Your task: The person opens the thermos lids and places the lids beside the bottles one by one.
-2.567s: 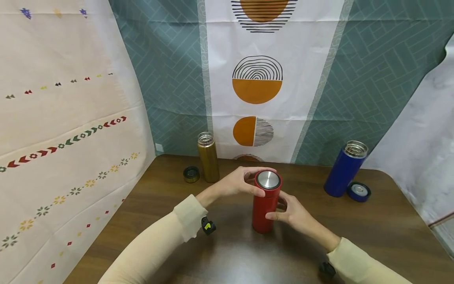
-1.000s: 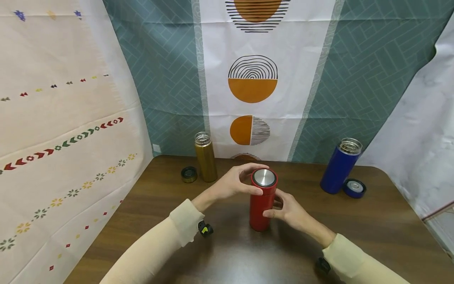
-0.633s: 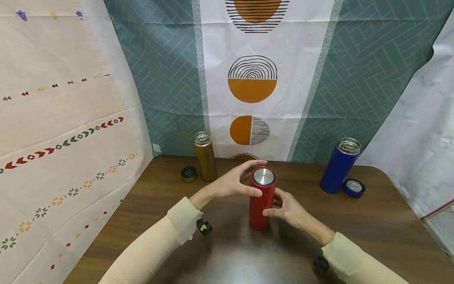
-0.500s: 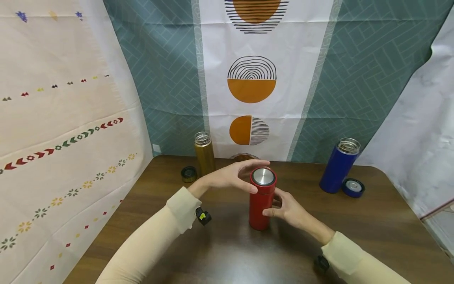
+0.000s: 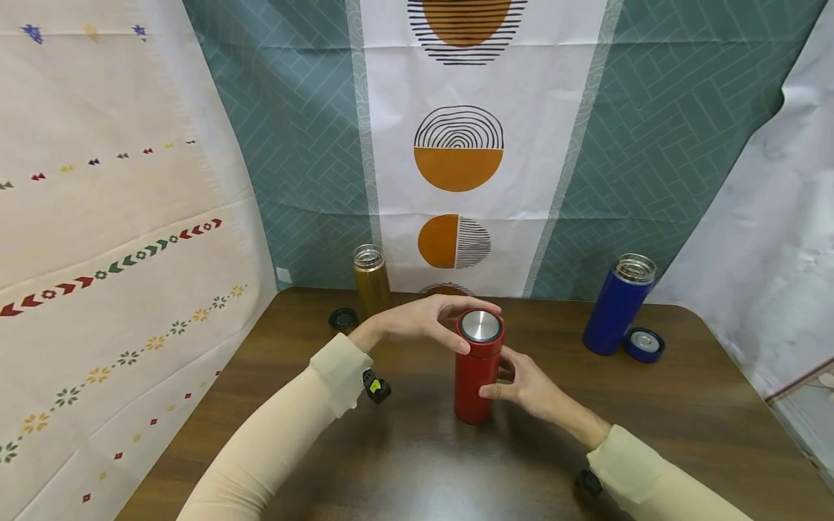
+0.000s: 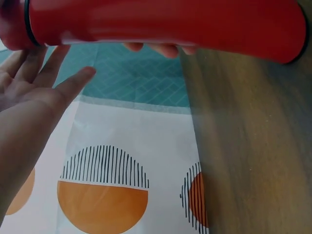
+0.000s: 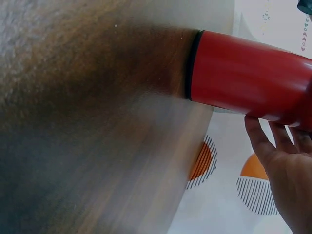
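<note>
A red thermos [image 5: 474, 391] with a steel-topped red lid [image 5: 481, 327] stands upright on the wooden table. My left hand [image 5: 417, 322] is at the lid from the left, its thumb at the front and its fingers reaching behind; in the left wrist view some fingers point away from the thermos. Whether it presses firmly is unclear. Lower down, my right hand [image 5: 531, 387] holds the thermos body from the right, thumb in front. The right wrist view shows its fingers touching the red side [image 7: 248, 73].
At the back left stands an uncapped gold thermos [image 5: 373, 282], with its black-and-gold cap [image 5: 343, 319] beside it, partly hidden by my left arm. An uncapped blue thermos [image 5: 615, 311] and its blue cap [image 5: 644, 344] are at the back right. Patterned cloth hangs behind.
My left hand has turned around the lid: the thumb slid leftward off its front and the fingers behind moved right. The right hand keeps its hold, and the thermos stays in place.
</note>
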`<state>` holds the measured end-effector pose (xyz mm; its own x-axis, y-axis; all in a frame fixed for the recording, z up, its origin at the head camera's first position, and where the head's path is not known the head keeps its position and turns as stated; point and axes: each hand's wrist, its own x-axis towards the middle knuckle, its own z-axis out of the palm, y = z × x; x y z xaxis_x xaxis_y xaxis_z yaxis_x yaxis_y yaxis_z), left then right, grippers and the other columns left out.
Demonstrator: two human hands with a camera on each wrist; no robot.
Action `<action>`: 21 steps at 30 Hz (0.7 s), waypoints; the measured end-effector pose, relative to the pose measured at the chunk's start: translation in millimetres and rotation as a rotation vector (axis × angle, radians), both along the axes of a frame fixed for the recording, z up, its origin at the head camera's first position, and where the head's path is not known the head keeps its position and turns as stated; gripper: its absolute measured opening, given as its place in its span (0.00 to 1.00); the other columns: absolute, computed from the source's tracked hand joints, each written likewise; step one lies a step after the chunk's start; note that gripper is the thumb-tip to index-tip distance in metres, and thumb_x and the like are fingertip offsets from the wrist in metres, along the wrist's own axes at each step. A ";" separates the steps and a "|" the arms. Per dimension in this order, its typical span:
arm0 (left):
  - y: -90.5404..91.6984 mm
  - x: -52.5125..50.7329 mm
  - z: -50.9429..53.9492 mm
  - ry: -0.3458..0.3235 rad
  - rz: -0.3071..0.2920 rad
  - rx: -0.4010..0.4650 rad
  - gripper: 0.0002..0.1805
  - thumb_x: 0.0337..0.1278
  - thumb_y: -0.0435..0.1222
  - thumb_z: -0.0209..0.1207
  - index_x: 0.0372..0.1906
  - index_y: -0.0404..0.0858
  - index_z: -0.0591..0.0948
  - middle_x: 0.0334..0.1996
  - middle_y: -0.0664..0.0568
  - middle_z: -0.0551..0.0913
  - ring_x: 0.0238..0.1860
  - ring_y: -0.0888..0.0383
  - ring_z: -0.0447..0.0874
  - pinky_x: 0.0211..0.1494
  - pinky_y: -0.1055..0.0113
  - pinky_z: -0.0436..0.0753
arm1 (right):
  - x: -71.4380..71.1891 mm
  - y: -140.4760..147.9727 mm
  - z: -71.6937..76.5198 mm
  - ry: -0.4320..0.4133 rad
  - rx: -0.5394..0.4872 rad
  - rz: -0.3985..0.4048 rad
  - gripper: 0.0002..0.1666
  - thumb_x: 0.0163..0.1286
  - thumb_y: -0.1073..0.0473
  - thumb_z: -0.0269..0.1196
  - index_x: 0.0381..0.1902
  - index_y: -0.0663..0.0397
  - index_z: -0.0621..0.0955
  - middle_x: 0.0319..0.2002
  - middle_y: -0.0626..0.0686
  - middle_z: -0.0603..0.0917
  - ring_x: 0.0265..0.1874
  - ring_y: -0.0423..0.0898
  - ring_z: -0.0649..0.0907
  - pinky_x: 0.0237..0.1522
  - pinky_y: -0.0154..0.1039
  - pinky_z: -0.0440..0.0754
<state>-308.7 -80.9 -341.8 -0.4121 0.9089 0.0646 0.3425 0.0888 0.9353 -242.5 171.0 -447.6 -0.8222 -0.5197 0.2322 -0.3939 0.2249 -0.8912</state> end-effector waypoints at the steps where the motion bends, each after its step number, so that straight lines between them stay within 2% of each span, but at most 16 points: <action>1: 0.2 0.4 -1.1 0.002 0.009 0.008 0.37 0.63 0.36 0.69 0.77 0.46 0.70 0.68 0.53 0.78 0.67 0.52 0.76 0.69 0.53 0.78 | 0.0 -0.1 0.0 0.001 0.002 -0.005 0.37 0.66 0.58 0.74 0.68 0.65 0.74 0.59 0.61 0.84 0.61 0.64 0.82 0.63 0.68 0.76; 6: 1.6 5.5 -8.9 0.013 0.076 0.069 0.35 0.63 0.35 0.69 0.75 0.44 0.73 0.66 0.52 0.80 0.65 0.51 0.79 0.69 0.54 0.78 | 0.8 -1.7 0.1 0.000 0.004 -0.018 0.37 0.66 0.57 0.74 0.69 0.64 0.74 0.60 0.60 0.84 0.62 0.63 0.82 0.63 0.67 0.77; 12: 5.2 20.0 -22.2 0.031 0.207 0.151 0.34 0.62 0.36 0.69 0.73 0.47 0.74 0.65 0.53 0.81 0.62 0.52 0.80 0.67 0.55 0.80 | 3.1 -3.7 -1.6 0.003 0.010 -0.046 0.40 0.65 0.55 0.75 0.70 0.62 0.73 0.61 0.60 0.83 0.63 0.63 0.81 0.64 0.67 0.75; 16: 9.2 30.2 -29.1 0.042 0.279 0.209 0.34 0.62 0.36 0.70 0.73 0.45 0.74 0.64 0.52 0.81 0.64 0.53 0.79 0.69 0.55 0.78 | 4.2 -3.3 -2.6 0.009 0.009 -0.054 0.41 0.65 0.56 0.75 0.70 0.65 0.72 0.61 0.61 0.83 0.63 0.64 0.81 0.64 0.68 0.75; 18: 10.0 33.5 -29.9 0.047 0.297 0.221 0.34 0.63 0.36 0.70 0.74 0.44 0.74 0.64 0.51 0.81 0.65 0.53 0.79 0.71 0.55 0.76 | 4.3 -3.4 -2.7 0.003 0.003 -0.051 0.41 0.65 0.56 0.75 0.71 0.65 0.72 0.62 0.61 0.83 0.63 0.64 0.81 0.64 0.69 0.75; 21: 7.6 34.2 -28.0 0.045 0.285 0.209 0.35 0.64 0.36 0.69 0.75 0.44 0.72 0.65 0.51 0.80 0.65 0.54 0.78 0.72 0.56 0.75 | 3.7 -4.4 -2.3 -0.008 -0.007 -0.042 0.41 0.65 0.55 0.75 0.71 0.64 0.72 0.62 0.61 0.83 0.63 0.64 0.81 0.64 0.69 0.74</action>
<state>-274.4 -73.3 -369.8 -0.6400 0.7227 0.2609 0.3725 -0.0052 0.9280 -238.8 166.7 -449.9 -0.8449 -0.4835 0.2288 -0.3772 0.2351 -0.8958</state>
